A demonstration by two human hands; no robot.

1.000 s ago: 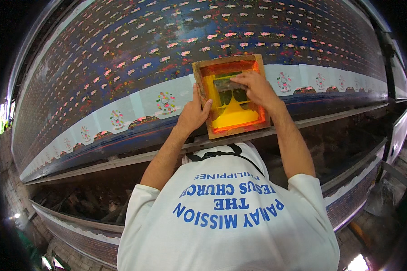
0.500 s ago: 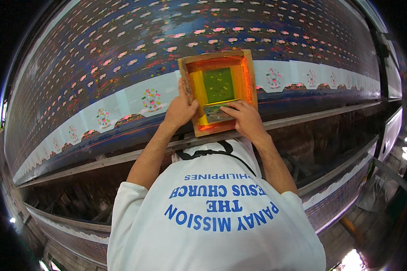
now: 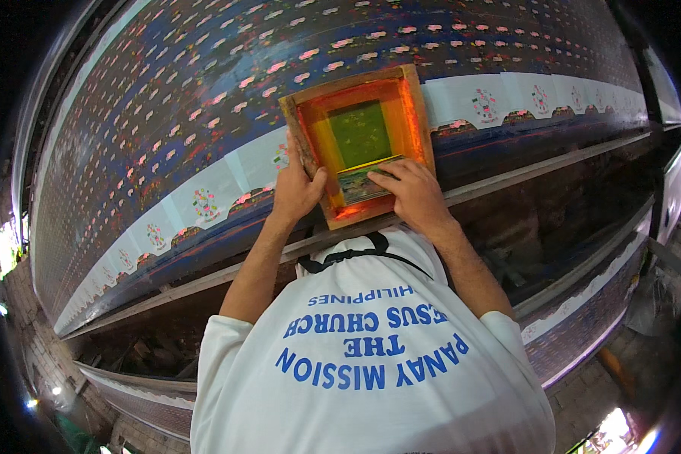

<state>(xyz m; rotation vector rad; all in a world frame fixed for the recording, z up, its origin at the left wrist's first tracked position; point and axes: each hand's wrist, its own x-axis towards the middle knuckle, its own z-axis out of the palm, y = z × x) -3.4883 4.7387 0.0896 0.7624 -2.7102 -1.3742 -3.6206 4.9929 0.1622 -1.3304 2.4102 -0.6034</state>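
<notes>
Squeegee (image 3: 365,180), a second ago at mid-screen, now sits at the near edge of the wooden frame (image 3: 356,144) at upper centre: stroke seemingly finished. Right hand (image 3: 415,193) grips it; left hand (image 3: 295,189) clamps the frame's left side on printed cloth (image 3: 166,136).

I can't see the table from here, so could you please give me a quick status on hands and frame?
Left hand gripping the wooden screen-printing frame by its near-left edge. Right hand holds a squeegee at the frame's near end. Frame flat on blue patterned cloth. Nothing in the way.
</notes>
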